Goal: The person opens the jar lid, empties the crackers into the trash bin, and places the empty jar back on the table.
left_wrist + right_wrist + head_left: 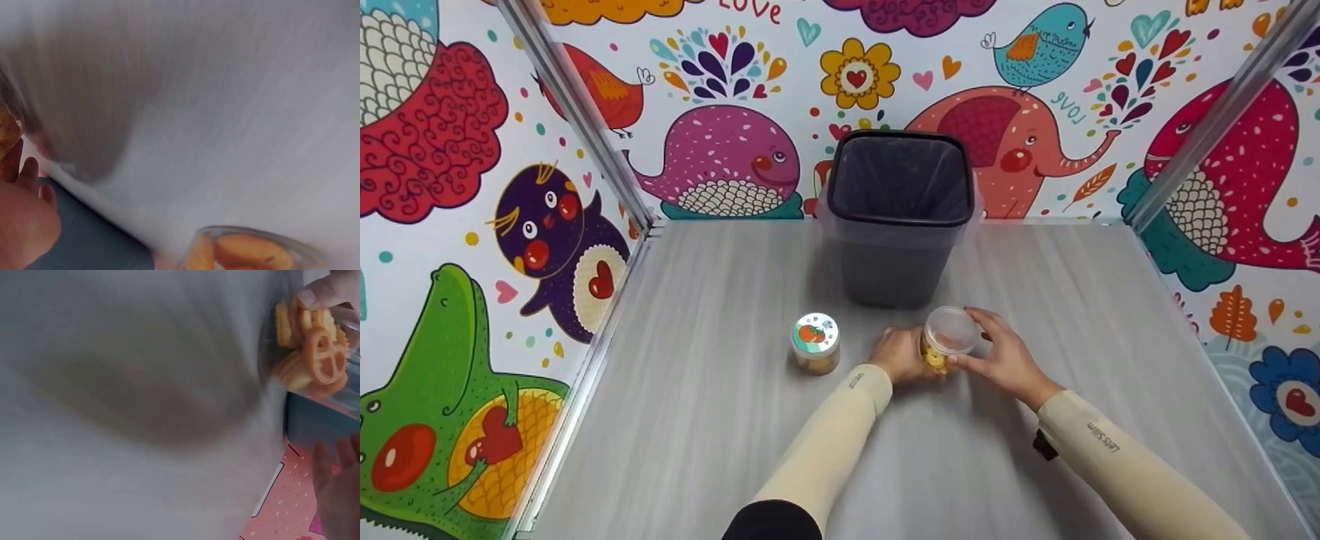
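Slightly right of the table's middle, both hands are on a clear plastic jar (pixel 951 330) with a translucent round end facing up. Yellow-brown biscuits (pixel 936 360) fill its lower part; one is pretzel-shaped (pixel 327 357) in the right wrist view. My left hand (pixel 901 354) grips the jar from the left, its fingers wrapped low around the side. My right hand (pixel 1006 358) holds the upper end, thumb on the near edge and index finger on the far edge. The left wrist view catches only part of the left hand (pixel 25 219).
A second jar (pixel 816 343), with an orange-fruit picture on its white lid, stands left of the left hand. Behind the hands, a dark grey bin (pixel 892 259) lined with a clear bag stands against the patterned back wall (pixel 735 161). Metal posts (pixel 577 112) frame the grey table (pixel 697 300).
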### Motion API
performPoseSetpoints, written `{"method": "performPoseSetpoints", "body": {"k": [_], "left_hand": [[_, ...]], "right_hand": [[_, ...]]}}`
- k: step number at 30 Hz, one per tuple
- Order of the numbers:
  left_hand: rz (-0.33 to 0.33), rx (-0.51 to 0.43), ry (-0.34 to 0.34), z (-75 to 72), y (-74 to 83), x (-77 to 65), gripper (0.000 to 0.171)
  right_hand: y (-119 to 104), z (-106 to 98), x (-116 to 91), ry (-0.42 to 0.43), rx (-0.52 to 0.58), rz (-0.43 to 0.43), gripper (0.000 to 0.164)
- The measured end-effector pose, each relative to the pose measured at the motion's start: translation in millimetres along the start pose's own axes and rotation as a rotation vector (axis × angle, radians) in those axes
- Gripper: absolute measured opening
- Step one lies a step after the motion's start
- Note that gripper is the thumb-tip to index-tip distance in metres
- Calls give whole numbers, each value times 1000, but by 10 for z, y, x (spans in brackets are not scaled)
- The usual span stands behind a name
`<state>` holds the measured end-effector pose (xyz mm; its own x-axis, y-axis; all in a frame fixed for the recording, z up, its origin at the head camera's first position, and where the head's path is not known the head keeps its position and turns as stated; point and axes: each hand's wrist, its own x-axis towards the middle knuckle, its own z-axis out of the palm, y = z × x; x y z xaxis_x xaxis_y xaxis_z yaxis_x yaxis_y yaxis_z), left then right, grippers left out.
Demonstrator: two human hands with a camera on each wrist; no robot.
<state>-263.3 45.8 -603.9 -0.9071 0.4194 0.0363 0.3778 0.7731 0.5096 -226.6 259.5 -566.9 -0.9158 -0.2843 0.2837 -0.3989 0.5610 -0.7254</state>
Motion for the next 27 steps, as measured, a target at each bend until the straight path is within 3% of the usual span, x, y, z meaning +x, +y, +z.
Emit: {"method": "performPoseSetpoints", "body": {"k": [4, 11, 15, 20, 27], "left_hand": [[26, 1, -3, 19, 54, -36, 70], [20, -24, -33, 68, 112, -89, 70], [5, -37, -30, 66, 93, -84, 71], [-16, -37, -23, 53, 44, -67, 70], [-30, -27, -30, -21, 44, -8, 69]], "right_hand": [[22, -145, 0, -108, 18, 8, 84], [42, -470, 195, -402, 1, 18, 85], [5, -506, 266, -471, -34, 28, 87], [-20, -383, 230, -380, -14, 37, 90], [-48, -87, 63, -88, 150, 101, 87]]}}
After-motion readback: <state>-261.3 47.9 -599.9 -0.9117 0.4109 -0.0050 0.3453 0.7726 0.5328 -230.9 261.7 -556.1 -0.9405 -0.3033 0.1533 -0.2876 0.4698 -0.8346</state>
